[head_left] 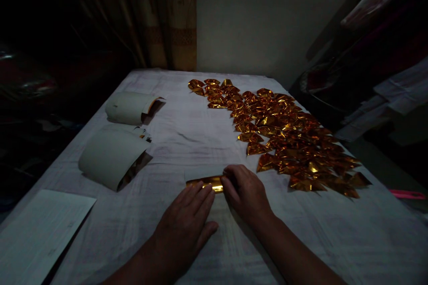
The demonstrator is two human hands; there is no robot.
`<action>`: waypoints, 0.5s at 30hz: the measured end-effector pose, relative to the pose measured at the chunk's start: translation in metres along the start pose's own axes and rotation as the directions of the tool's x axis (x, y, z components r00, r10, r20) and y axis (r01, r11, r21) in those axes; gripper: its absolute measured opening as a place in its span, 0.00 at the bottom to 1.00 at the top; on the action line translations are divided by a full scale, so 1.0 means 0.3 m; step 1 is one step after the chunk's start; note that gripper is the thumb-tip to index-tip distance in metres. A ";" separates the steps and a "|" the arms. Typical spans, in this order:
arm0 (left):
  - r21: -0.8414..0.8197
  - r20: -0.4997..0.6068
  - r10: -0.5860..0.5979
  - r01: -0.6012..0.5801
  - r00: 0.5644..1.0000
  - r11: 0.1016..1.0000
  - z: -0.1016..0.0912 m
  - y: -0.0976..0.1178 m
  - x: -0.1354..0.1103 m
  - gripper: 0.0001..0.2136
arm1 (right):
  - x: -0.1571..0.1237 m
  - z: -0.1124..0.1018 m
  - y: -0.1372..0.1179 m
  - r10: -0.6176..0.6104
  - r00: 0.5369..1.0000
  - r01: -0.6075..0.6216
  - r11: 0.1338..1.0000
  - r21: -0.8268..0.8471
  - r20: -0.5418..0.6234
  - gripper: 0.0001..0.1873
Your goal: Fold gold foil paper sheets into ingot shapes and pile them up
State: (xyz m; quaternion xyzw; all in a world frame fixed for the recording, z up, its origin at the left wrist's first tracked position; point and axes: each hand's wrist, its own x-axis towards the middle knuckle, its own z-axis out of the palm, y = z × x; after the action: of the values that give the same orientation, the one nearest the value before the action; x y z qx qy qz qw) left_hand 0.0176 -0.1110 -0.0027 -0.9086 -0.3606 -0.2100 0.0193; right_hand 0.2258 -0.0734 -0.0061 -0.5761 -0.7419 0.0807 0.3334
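A sheet of gold foil paper [216,183], with a whitish back edge, lies partly folded on the cloth before me. My left hand [185,220] rests flat over its left part, fingers stretched out and the thumb apart. At the right end of the sheet, my right hand [245,191] is closed, with thumb and bent fingers pinching the foil. Its fingertips partly hide that end. To the right spreads a large heap of folded gold paper ingots [284,133], apart from both hands.
Two curved stacks of pale paper [110,153] [129,107] stand at the left. A flat white sheet or pad [43,231] lies at the near left edge. The table [187,138] has a pale checked cloth. Behind are a curtain [167,18] and a wall [261,22].
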 end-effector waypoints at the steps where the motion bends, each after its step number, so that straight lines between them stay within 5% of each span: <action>1: -0.003 0.002 -0.006 0.006 1.000 1.000 0.002 0.001 -0.002 0.22 | 0.000 -0.004 0.003 -0.006 1.000 0.006 1.000 0.029 -0.011 0.04; 6: 0.004 0.025 -0.025 0.025 0.999 1.000 0.003 0.008 -0.003 0.21 | -0.011 -0.031 0.005 -0.091 0.996 0.091 0.991 0.095 -0.004 0.08; 15: 0.031 0.010 -0.013 0.013 1.000 0.999 0.008 0.009 -0.003 0.21 | -0.031 -0.039 -0.013 -0.165 0.983 0.170 0.984 -0.050 0.084 0.13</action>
State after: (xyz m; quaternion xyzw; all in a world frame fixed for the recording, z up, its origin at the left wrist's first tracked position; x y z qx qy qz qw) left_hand 0.0198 -0.1130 -0.0050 -0.9068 -0.3698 -0.2001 0.0303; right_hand 0.2306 -0.0864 0.0012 -0.5172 -0.8024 0.0541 0.2928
